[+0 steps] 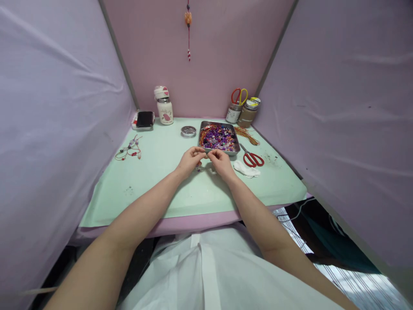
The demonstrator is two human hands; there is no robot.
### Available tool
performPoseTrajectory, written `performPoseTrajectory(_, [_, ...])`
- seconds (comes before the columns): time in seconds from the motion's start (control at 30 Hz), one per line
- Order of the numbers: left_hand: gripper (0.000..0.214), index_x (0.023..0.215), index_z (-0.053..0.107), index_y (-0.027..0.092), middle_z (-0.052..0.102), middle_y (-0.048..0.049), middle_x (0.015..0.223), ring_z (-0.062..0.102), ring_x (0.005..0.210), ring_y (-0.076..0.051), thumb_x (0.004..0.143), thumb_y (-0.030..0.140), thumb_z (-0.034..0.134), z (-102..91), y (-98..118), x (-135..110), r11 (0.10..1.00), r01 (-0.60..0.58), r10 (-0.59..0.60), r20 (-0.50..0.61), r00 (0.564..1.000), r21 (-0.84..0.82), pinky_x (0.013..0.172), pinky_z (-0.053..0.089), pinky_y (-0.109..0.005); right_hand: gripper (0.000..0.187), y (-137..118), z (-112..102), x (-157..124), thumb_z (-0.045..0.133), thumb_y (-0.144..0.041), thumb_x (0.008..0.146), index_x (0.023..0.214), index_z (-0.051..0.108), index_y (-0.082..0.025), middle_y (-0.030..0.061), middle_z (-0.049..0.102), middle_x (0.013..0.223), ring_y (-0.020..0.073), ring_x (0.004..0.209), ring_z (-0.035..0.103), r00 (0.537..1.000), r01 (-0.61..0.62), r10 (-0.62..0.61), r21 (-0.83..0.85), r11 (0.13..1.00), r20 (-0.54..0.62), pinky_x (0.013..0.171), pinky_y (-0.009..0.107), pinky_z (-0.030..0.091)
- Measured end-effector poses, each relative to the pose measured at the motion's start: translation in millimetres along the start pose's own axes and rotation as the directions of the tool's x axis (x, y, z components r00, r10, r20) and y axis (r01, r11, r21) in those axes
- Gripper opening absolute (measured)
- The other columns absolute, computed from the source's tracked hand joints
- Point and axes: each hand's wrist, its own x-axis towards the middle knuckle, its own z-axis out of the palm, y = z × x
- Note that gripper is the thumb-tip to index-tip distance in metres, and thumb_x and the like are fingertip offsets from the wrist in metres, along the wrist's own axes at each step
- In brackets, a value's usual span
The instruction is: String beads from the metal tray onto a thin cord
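My left hand (190, 160) and my right hand (221, 162) meet over the middle of the pale green table (155, 189), fingertips pinched together. Between them is something tiny, too small to name; a few small beads on a string (199, 169) dangle just under the left hand. Right behind the hands stands a metal tray (202, 127) filled with purple and mixed beads (219, 137). Red-handled scissors (253, 158) lie to the right of my right hand, beside a crumpled white tissue (247, 169).
A finished beaded string (130, 148) lies at the left. Along the back stand a phone (144, 119), a white bottle (164, 110), a small round tin (188, 131), two jars (241, 113) with scissors, and orange threads (247, 134). Fabric walls close in on three sides.
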Motion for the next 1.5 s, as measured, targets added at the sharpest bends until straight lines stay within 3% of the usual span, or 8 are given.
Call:
performPoseTrajectory(0.27, [0.03, 0.089, 0.058, 0.018, 0.065, -0.0008, 0.072, 0.05, 0.056, -0.007, 0.063, 0.022, 0.071, -0.3, 1.8, -1.0, 0.999, 0.025, -0.025, 0.003, 1.0, -0.022, 0.048, 0.032, -0.02, 0.023, -1.0, 0.7, -0.6, 0.06, -0.042, 0.074, 0.073, 0.059, -0.02, -0.0017, 0.056, 0.066, 0.0119, 0.062, 0.048, 1.0, 0.006, -0.006, -0.015, 1.0, -0.002, 0.057, 0.024, 0.04])
performPoseTrajectory(0.47, [0.03, 0.089, 0.056, 0.018, 0.064, -0.0005, 0.071, 0.045, 0.052, -0.006, 0.063, 0.019, 0.071, 1.2, 9.6, -2.5, 0.992, 0.068, -0.074, -0.051, 0.996, -0.108, 0.046, 0.029, -0.019, 0.028, -3.3, -1.2, -1.3, 0.057, -0.044, 0.076, 0.087, 0.065, -0.02, 0.0008, 0.062, 0.077, 0.0125, 0.068, 0.053, 0.999, -0.023, 0.021, 0.051, 0.998, 0.05, 0.055, 0.023, 0.041])
performPoseTrajectory(0.57, [0.031, 0.088, 0.056, 0.017, 0.062, 0.0003, 0.07, 0.044, 0.051, -0.005, 0.062, 0.019, 0.072, 0.8, 10.5, -2.3, 0.99, 0.072, -0.081, -0.067, 0.994, -0.122, 0.047, 0.029, -0.019, 0.027, -3.4, -0.6, -1.9, 0.062, -0.041, 0.072, 0.088, 0.066, -0.019, 0.0001, 0.062, 0.072, 0.0124, 0.065, 0.053, 0.998, -0.014, 0.011, 0.058, 0.998, 0.062, 0.056, 0.024, 0.043])
performPoseTrajectory(0.87, [0.029, 0.089, 0.056, 0.018, 0.06, 0.0024, 0.068, 0.045, 0.051, -0.005, 0.065, 0.02, 0.071, -0.4, 3.5, -0.2, 0.995, 0.031, -0.037, -0.063, 0.997, -0.09, 0.048, 0.031, -0.019, 0.024, -5.8, 0.9, -2.2, 0.069, -0.038, 0.067, 0.08, 0.065, -0.018, -0.0001, 0.063, 0.07, 0.0123, 0.064, 0.054, 0.999, -0.012, 0.009, 0.092, 0.996, 0.043, 0.062, 0.027, 0.045])
performPoseTrajectory(1.17, [0.028, 0.089, 0.056, 0.019, 0.059, 0.0031, 0.068, 0.044, 0.05, -0.005, 0.065, 0.021, 0.072, 1.0, 4.5, -2.1, 0.997, 0.028, -0.033, -0.074, 0.997, -0.07, 0.048, 0.032, -0.019, 0.022, -7.7, 1.6, -3.7, 0.066, -0.039, 0.07, 0.078, 0.064, -0.019, 0.0007, 0.063, 0.072, 0.0134, 0.065, 0.055, 0.999, 0.045, -0.046, 0.062, 0.997, 0.025, 0.066, 0.029, 0.045])
performPoseTrajectory(1.5, [0.025, 0.09, 0.057, 0.018, 0.059, 0.0028, 0.068, 0.046, 0.052, -0.006, 0.068, 0.021, 0.068, 1.5, -2.2, -0.5, 0.999, -0.047, 0.047, -0.08, 0.996, 0.006, 0.049, 0.037, -0.019, 0.022, -4.3, 1.8, -2.8, 0.064, -0.039, 0.071, 0.074, 0.063, -0.018, 0.0004, 0.06, 0.069, 0.0131, 0.065, 0.051, 0.998, 0.056, -0.056, 0.018, 0.998, -0.002, 0.065, 0.027, 0.043])
